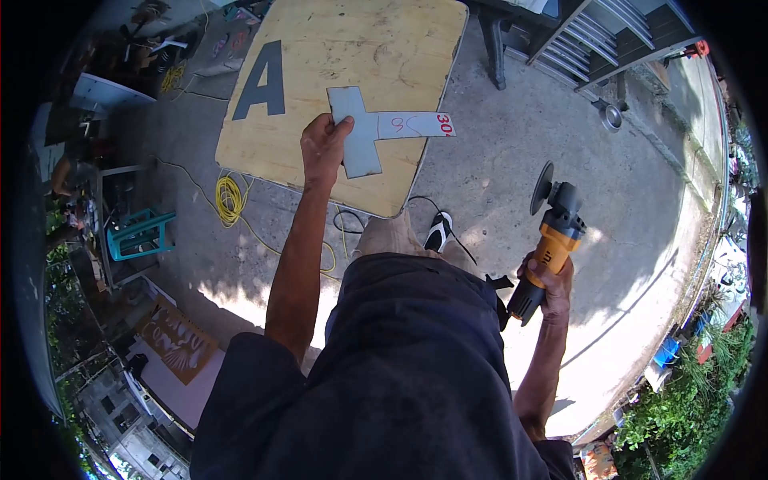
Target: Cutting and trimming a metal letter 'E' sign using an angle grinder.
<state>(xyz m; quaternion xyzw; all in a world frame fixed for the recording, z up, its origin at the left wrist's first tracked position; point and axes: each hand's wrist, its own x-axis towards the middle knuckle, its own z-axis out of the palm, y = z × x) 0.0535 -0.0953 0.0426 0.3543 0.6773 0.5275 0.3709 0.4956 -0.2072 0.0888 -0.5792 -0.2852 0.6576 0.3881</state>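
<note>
My left hand (326, 148) grips a flat, pale blue-grey T-shaped sheet piece (360, 144) at its crossbar, thumb on top. The stem of the piece points right, past the edge of a wooden tabletop (384, 48), and carries red markings. In my right hand (548, 282) is a yellow and black angle grinder (558, 232), held by its body off to the right, away from the table. Its disc (542, 188) points up and to the left. A dark grey letter-shaped cutout (262, 84) lies on the tabletop, left of the piece.
A coiled yellow cord (230, 200) lies on the concrete floor beside the table, and a black cable (456, 232) runs by my shoe (438, 230). A green plastic chair (140, 234) stands at the left. Metal grating (588, 44) and a small round metal pan (611, 118) are at the far right.
</note>
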